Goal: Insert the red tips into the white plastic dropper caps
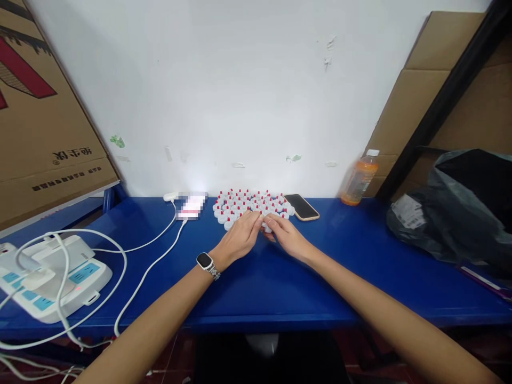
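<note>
A close-packed group of white plastic caps with red tips [244,205] stands upright on the blue table near the wall. My left hand [242,233] and my right hand [288,234] meet at the near edge of this group, fingertips touching or almost touching. The fingers of both hands are closed. A bit of a white cap [267,228] shows under the fingers of my right hand, which seems to grip it. What the left fingertips pinch is hidden behind the hand. A watch with a white case [205,261] is on my left wrist.
Right behind the caps lies a dark phone [303,207]. A lit, blurred-out device [192,206] with white cables is on the left, beyond a white power strip [52,277]. An orange drink bottle [361,178] and a dark plastic bag [456,202] stand right. Cardboard [48,117] leans left.
</note>
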Demonstrator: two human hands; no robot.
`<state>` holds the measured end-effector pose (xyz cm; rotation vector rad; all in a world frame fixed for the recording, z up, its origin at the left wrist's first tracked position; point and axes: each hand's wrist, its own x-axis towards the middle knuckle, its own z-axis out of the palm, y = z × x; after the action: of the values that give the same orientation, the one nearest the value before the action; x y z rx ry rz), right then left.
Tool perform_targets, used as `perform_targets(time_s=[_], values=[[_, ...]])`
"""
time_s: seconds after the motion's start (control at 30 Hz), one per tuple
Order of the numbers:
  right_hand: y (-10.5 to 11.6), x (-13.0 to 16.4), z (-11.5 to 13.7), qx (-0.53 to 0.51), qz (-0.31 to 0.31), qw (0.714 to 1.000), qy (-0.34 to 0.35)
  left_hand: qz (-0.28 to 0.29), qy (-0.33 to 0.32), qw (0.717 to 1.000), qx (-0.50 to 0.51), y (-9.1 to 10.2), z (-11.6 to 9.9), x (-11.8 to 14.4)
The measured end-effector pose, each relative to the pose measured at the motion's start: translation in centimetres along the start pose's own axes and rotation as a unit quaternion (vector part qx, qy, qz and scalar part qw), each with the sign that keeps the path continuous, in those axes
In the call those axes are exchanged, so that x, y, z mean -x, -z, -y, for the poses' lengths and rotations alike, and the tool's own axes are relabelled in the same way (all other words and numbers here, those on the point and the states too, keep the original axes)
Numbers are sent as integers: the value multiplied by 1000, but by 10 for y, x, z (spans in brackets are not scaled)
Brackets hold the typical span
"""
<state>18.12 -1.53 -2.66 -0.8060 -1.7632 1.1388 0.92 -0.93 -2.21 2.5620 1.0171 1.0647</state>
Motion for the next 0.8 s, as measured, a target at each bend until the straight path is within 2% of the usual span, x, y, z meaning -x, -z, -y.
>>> perform_targets(time_s=[0.2,0.37,0.43,0.53,0.63,0.73,0.8], values=[[4,2,7,160,-61,983,58,-30,109,985,130,-11,-5,-3],[0,4,16,261,-100,956,90,-33,130,972,191,-17,-6,-4],[-3,2,16,258,-119,955,90,-34,132,970,199,-18,-7,-4],[-7,-3,11,159,-136,977,32,-36,134,972,188,-20,-9,-3],[-9,-9,6,-7,-126,989,-72,-32,133,977,163,-20,-11,-2],[-11,-11,4,-155,-99,970,-162,-22,132,979,157,-19,-13,-2],[-11,-10,4,-207,-80,956,-193,-19,136,978,156,-20,-14,-2]])
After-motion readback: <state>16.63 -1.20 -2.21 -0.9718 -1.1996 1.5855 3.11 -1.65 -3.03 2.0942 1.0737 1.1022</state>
